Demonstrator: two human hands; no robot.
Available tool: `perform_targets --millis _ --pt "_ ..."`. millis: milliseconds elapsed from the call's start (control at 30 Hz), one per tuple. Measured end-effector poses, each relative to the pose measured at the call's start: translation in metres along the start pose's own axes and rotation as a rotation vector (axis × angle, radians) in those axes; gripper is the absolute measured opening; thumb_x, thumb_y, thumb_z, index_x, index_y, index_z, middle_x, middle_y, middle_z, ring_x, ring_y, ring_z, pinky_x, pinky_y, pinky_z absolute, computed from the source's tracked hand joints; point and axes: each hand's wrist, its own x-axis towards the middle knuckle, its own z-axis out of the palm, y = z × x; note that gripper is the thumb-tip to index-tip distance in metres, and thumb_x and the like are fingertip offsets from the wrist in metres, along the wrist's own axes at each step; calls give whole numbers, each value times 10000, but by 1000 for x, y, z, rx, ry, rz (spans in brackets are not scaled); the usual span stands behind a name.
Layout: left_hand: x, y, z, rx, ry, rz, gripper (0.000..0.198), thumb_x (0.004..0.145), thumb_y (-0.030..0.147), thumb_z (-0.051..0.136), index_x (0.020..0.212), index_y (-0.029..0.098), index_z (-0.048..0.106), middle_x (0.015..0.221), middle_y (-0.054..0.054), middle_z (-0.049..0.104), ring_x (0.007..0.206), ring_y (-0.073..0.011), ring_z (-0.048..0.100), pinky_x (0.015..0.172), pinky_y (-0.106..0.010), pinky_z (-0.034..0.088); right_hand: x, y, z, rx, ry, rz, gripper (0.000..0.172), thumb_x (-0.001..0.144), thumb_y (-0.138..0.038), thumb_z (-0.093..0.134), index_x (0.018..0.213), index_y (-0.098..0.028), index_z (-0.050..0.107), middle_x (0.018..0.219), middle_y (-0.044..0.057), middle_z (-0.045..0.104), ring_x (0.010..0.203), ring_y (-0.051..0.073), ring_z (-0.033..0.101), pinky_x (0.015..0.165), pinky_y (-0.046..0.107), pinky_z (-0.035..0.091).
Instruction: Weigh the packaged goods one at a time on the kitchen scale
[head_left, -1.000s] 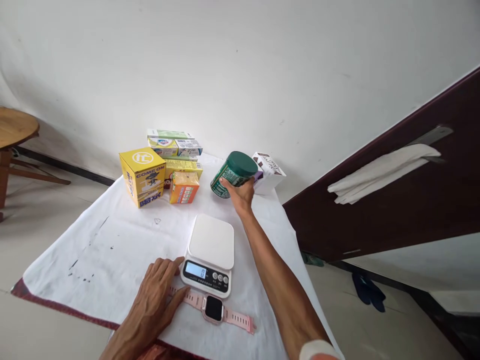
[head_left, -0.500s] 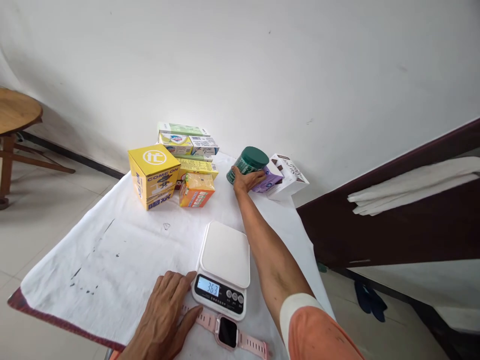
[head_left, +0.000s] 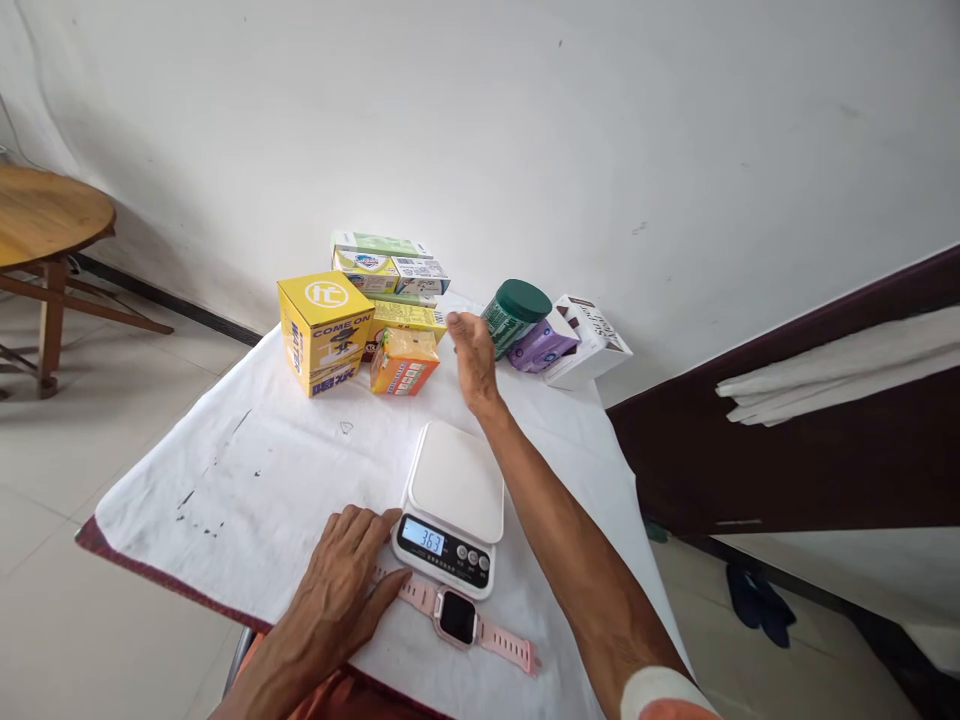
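My right hand (head_left: 475, 365) is off the green lidded jar (head_left: 516, 315), just left of it, with fingers stretched out and nothing held. The jar stands upright beside a purple pack (head_left: 536, 345). My left hand (head_left: 343, 565) lies spread on the white cloth, its fingertips at the left side of a white digital scale (head_left: 457, 480). Nothing sits on the scale's plate, and its lit display shows 363. Close to my left thumb lies a pink-strapped smartwatch (head_left: 456, 617), in front of the scale.
A yellow box (head_left: 326, 335), an orange pack (head_left: 405, 362) and several stacked cartons (head_left: 390, 270) stand at the back left of the cloth-covered table (head_left: 300, 450). Behind the purple pack is a white box (head_left: 589, 345). The wall rises behind; a round wooden table (head_left: 52, 215) stands far left.
My right hand has let go of the green jar and moved left of it. The jar now stands upright next to the purple pack. My left hand stays by the scale.
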Motion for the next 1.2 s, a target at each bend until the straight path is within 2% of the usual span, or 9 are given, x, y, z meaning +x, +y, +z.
perform_targets --millis 133,300,433,567,700,833,900,1033,1200 --pt "1 0 -2 13 8 26 431 1002 300 660 1415 207 574 1079 -89 708 993 -271 635 863 -436 537 -31 -19 12 78 -129 113 910 676 -792 804 1324 -226 511 1392 136 605 1268 280 611 1080 470 522" --pt "3 3 -6 25 5 26 435 1008 294 654 1423 197 566 1081 -86 713 995 -272 637 865 -441 536 -49 -28 35 -64 -80 113 1130 495 -679 939 1372 -165 447 1444 236 528 1420 375 468 1171 560 439" --pt "3 1 -5 35 8 42 424 1009 296 649 1413 192 568 1067 -84 712 977 -270 634 851 -434 529 -55 -34 52 -120 -30 77 1021 534 -596 936 1328 -183 446 1422 234 535 1437 400 452 1137 592 462" --pt "2 -2 -3 47 31 47 428 995 292 669 1401 194 576 1042 -75 710 959 -265 629 835 -421 524 -52 -38 49 -167 -11 137 840 588 -505 912 1253 -209 492 1369 204 603 1327 377 573 1101 564 503" --pt "1 -4 -1 40 31 50 433 988 299 685 1397 207 578 1047 -70 705 970 -263 626 852 -417 517 -52 -43 21 -77 -33 173 903 582 -597 903 1296 -197 521 1277 166 693 1177 339 681 1060 529 551" --pt "2 -4 -2 54 3 44 438 987 316 690 1395 202 577 1067 -77 706 987 -275 620 868 -430 506 -64 -57 -26 19 -38 0 953 612 -679 878 1374 -223 532 1341 148 690 1189 325 684 1030 529 576" --pt "2 -3 -3 51 -14 40 424 995 331 680 1387 201 584 1079 -81 706 999 -279 620 874 -433 501 -75 -67 -53 30 -57 -32 921 635 -659 887 1381 -239 547 1373 140 675 1204 322 676 990 513 598" --pt "0 -3 -4 53 -20 31 410 1013 355 658 1390 210 586 1099 -84 698 1024 -281 616 888 -432 488 -110 -78 -99 4 -138 38 923 620 -620 926 1385 -253 561 1369 133 668 1171 321 687 906 479 635" --pt "-1 -6 -2 88 -31 43 451 1009 353 662 1428 219 559 1114 -83 694 1040 -289 601 905 -438 479 -150 -65 -126 -136 -144 71 973 583 -629 941 1397 -250 564 1370 129 674 1140 309 696 910 478 640"
